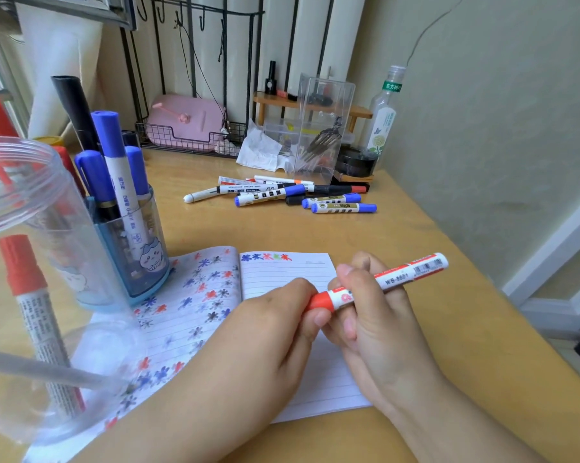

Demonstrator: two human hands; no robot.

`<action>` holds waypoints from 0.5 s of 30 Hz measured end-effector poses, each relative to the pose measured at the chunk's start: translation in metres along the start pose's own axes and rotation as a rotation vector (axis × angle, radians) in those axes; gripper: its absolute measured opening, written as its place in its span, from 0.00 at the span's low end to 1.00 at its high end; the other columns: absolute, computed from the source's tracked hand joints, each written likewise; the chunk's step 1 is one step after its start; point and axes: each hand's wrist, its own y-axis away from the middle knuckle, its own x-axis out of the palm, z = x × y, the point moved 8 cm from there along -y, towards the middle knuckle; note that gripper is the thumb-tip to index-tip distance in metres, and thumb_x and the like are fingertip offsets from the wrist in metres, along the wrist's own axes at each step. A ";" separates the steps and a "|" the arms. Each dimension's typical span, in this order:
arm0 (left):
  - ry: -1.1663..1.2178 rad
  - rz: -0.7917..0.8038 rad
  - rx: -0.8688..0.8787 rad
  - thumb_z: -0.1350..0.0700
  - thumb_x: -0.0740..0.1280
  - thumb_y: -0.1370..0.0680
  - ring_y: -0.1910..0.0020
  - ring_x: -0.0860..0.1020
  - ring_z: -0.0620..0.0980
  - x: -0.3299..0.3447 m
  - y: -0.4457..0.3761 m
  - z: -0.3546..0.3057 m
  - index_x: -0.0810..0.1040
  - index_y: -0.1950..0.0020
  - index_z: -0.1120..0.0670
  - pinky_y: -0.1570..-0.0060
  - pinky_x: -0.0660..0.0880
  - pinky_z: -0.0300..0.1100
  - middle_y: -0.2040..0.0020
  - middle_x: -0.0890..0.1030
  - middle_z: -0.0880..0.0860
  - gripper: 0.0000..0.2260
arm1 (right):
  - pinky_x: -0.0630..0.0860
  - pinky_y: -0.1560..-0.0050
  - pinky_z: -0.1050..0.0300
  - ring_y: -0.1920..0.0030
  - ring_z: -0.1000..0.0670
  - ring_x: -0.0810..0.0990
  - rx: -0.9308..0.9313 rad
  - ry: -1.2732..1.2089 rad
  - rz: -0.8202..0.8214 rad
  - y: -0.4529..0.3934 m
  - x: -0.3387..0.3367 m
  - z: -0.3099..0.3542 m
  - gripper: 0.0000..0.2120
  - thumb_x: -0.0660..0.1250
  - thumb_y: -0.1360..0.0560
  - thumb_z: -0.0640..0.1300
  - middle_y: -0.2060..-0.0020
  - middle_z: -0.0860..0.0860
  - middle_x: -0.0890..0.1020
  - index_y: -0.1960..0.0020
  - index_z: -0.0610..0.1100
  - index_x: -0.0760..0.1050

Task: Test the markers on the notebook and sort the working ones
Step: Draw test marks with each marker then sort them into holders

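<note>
head view, looking down at my two hands over the open lined paper notebook (281, 272) on the pale wooden desk (415, 235). my right hand (375, 315) is wrapped around the white barrel of a red-capped whiteboard marker (382, 282), thumb lying along its top, the barrel end pointing up and to the right. my left hand (281, 315) pinches the marker's red cap between thumb and fingers, so both hands are closed on the same marker, held just above the right-hand page. that page carries a short row of blue, orange, green and red star scribbles along its top line; the left page is covered in blue, red and black ones.

just left of the notebook stands a blue translucent plastic pen cup (131, 255) holding blue-capped markers and a black one, upright. closer to me, at the left edge, a clear plastic jar (31, 228) holds red-capped markers; it is blurred. farther back on the desk lies a loose pile of blue, black and red capped markers (281, 193). behind that are a clear acrylic box (322, 128), a crumpled white tissue (258, 148), a clear glass bottle (382, 118) and a pink case in a black wire basket (185, 125).
</note>
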 end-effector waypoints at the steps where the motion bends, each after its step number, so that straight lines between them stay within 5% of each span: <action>1: 0.013 -0.002 -0.026 0.45 0.53 0.20 0.71 0.69 0.38 0.001 -0.001 0.003 0.69 0.60 0.50 0.70 0.63 0.27 0.71 0.69 0.42 0.14 | 0.58 0.76 0.63 0.78 0.54 0.58 0.009 0.031 0.003 -0.001 0.000 -0.001 0.15 0.65 0.31 0.45 0.80 0.50 0.59 0.72 0.48 0.62; 4: 0.057 -0.050 -0.109 0.42 0.50 0.22 0.70 0.71 0.42 -0.004 -0.003 0.013 0.68 0.60 0.49 0.70 0.64 0.32 0.69 0.73 0.41 0.15 | 0.63 0.73 0.65 0.74 0.54 0.65 -0.004 0.171 0.069 -0.003 0.005 0.000 0.13 0.72 0.30 0.52 0.78 0.51 0.68 0.69 0.50 0.72; 7: 0.042 -0.083 -0.142 0.44 0.54 0.23 0.65 0.72 0.43 -0.012 -0.004 0.019 0.73 0.58 0.49 0.67 0.65 0.32 0.69 0.73 0.44 0.13 | 0.69 0.67 0.66 0.71 0.57 0.71 0.017 0.254 0.135 -0.001 0.007 -0.002 0.08 0.67 0.30 0.48 0.70 0.53 0.77 0.55 0.45 0.76; 11: -0.021 0.011 -0.150 0.43 0.54 0.23 0.63 0.71 0.43 -0.003 -0.003 0.024 0.71 0.61 0.45 0.65 0.64 0.33 0.67 0.71 0.45 0.11 | 0.72 0.59 0.65 0.64 0.57 0.75 0.000 0.385 0.142 0.000 0.006 -0.010 0.05 0.62 0.22 0.45 0.66 0.56 0.79 0.53 0.45 0.76; 15: -0.275 0.071 -0.267 0.40 0.52 0.22 0.56 0.73 0.44 0.000 -0.001 0.031 0.74 0.46 0.45 0.56 0.70 0.43 0.54 0.74 0.45 0.15 | 0.77 0.46 0.56 0.53 0.54 0.82 0.001 0.538 0.105 -0.005 0.003 -0.008 0.10 0.56 0.19 0.47 0.59 0.51 0.83 0.50 0.42 0.72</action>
